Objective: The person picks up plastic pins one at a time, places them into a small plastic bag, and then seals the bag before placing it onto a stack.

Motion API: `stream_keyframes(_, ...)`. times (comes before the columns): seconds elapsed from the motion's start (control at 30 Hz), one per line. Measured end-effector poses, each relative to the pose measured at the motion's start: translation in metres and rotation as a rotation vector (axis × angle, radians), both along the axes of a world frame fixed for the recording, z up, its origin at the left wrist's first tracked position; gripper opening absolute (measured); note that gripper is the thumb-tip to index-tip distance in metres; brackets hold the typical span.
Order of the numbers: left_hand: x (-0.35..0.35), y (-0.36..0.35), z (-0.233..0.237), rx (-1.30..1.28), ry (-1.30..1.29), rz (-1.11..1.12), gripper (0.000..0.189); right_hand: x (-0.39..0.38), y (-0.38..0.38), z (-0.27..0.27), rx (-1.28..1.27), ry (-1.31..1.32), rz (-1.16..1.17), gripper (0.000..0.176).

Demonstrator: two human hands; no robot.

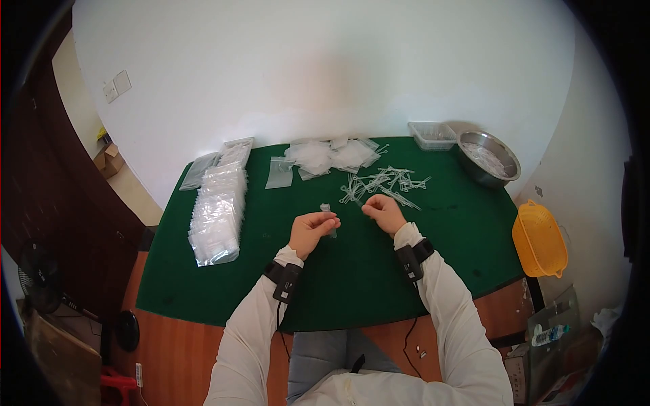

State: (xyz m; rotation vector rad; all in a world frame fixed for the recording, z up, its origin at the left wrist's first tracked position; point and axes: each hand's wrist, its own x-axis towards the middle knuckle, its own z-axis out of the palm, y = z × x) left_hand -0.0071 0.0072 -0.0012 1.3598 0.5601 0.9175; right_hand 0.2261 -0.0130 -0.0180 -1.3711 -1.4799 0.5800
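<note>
My left hand (315, 230) is closed in a pinch on a small clear plastic bag (326, 207), part of which shows above and below the fingers. Close by on the right, my right hand (384, 214) has its thumb and fingers pressed together at the near edge of a loose pile of clear plastic sticks (386, 181), some with looped ends. Something thin seems to stick out of that pinch, too small to name. Beyond my hands lies a heap of flat clear zip bags (332, 155), with a single zip bag (279, 173) at its left.
On the left of the green-covered table (271, 291) runs a long overlapping row of filled clear bags (218, 213). A clear plastic tray (433, 137) and a steel bowl (487, 159) holding clear pieces stand at the back right. A yellow basket (539, 240) is beside the right edge.
</note>
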Motion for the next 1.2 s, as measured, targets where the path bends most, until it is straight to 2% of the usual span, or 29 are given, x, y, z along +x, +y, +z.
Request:
stream_keyframes(0.1, -0.001, -0.002, 0.004, -0.025, -0.064, 0.008, 0.022, -0.033, -0.02, 0.027, -0.225, 0.467, 0.274, 0.009)
stream_keyframes(0.23, -0.001, -0.002, 0.004, -0.055, -0.151, -0.023, 0.022, -0.049, -0.027, 0.026, -0.288, 0.614, 0.44, 0.009)
stream_keyframes(0.37, 0.001, -0.004, 0.006, -0.066, -0.207, -0.047, 0.021, -0.054, -0.028, 0.023, -0.339, 0.664, 0.477, 0.009)
stream_keyframes(0.7, 0.003, -0.008, 0.006, 0.012, -0.217, -0.047, 0.02, -0.056, -0.03, 0.026, -0.411, 0.646, 0.454, 0.009)
stream_keyframes(0.93, 0.005, -0.011, 0.009, 0.061, -0.175, 0.033, 0.018, -0.058, -0.031, 0.027, -0.434, 0.632, 0.427, 0.01)
stream_keyframes(1.1, 0.006, -0.011, 0.01, 0.029, -0.168, 0.083, 0.016, -0.055, -0.027, 0.023, -0.386, 0.51, 0.361, 0.013)
stream_keyframes(1.2, 0.005, -0.004, 0.001, 0.162, -0.051, 0.059, 0.014, -0.043, -0.022, 0.023, -0.321, 0.367, 0.247, 0.014)
